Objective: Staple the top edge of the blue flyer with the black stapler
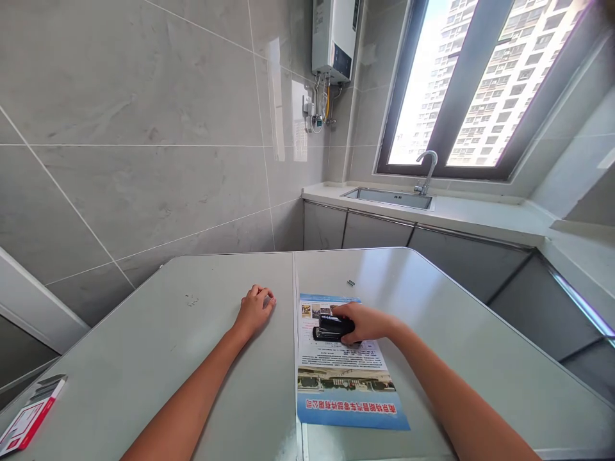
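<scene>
A black stapler lies across the upper part of a printed flyer on the white table. From the right, my right hand is closed around the stapler's end, with fingers over its top. Left of the table seam, my left hand rests on the tabletop, fingers loosely curled in and no object seen in it. The flyer has a blue band with red lettering at its near edge, small photos and lines of text. A small strip of staples lies beyond the flyer.
A red and white package lies at the table's left edge. The white table has a seam down its middle. Beyond it are a counter with a sink and faucet, and a wall-mounted water heater.
</scene>
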{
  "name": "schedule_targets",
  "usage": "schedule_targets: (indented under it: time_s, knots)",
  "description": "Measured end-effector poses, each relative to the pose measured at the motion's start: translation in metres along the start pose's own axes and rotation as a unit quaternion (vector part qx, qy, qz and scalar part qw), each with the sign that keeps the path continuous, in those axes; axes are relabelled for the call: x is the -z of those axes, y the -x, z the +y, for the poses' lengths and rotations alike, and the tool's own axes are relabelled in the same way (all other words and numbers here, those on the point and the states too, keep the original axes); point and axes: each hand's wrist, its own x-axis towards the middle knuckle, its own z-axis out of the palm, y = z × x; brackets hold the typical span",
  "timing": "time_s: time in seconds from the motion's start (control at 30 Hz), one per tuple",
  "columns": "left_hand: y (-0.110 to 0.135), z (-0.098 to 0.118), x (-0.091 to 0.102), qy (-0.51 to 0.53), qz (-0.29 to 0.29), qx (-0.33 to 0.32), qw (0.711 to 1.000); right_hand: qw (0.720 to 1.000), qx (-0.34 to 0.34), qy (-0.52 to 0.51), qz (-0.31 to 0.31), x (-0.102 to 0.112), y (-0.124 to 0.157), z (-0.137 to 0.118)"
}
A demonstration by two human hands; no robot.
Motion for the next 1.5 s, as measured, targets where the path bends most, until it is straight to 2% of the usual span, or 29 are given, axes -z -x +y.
schedule_targets:
  time_s: [0.1, 0.23, 0.53, 0.67, 0.73, 0.77, 0.83, 0.93, 1.0, 1.1, 1.23, 1.5]
  knots:
    - [0.001, 0.002, 0.002, 0.000, -0.007, -0.001, 1.000, 0.999, -0.014, -0.015, -0.033, 0.014, 0.010, 0.019]
    - [0.002, 0.003, 0.003, 0.000, -0.007, -0.005, 1.000, 0.997, -0.043, -0.043, -0.054, 0.026, 0.018, 0.030]
    - [0.001, 0.000, 0.001, -0.002, -0.002, -0.003, 1.000, 0.991, -0.071, -0.091, -0.062, 0.029, 0.021, 0.042]
    - [0.000, -0.002, -0.001, -0.007, -0.002, -0.007, 1.000, 0.988, -0.053, -0.125, -0.067, 0.033, 0.023, 0.049]
    - [0.000, -0.003, -0.002, -0.007, -0.003, -0.008, 1.000, 0.988, -0.040, -0.143, -0.035, 0.035, 0.024, 0.058]
    - [0.000, -0.004, -0.002, -0.007, -0.003, -0.008, 1.000, 0.989, -0.044, -0.143, 0.002, 0.035, 0.023, 0.064]
    - [0.000, -0.004, -0.002, -0.006, -0.003, -0.008, 1.000, 0.984, -0.083, -0.106, 0.113, 0.034, 0.022, 0.081]
    - [0.000, -0.004, -0.003, -0.010, -0.004, -0.009, 1.000, 0.944, -0.201, 0.004, 0.263, 0.028, 0.021, 0.112]
    - [0.000, -0.003, -0.003, -0.011, -0.005, -0.010, 1.000, 0.910, -0.273, 0.050, 0.310, 0.024, 0.022, 0.131]
    - [0.000, -0.003, -0.003, -0.004, -0.007, -0.011, 1.000, 0.877, -0.334, 0.066, 0.338, 0.018, 0.025, 0.152]
    - [0.001, -0.002, -0.003, -0.006, -0.012, -0.011, 1.000, 0.857, -0.374, 0.068, 0.348, 0.011, 0.024, 0.165]
    - [0.001, -0.003, -0.005, -0.008, -0.006, -0.011, 1.000, 0.858, -0.382, 0.066, 0.337, 0.002, 0.012, 0.170]
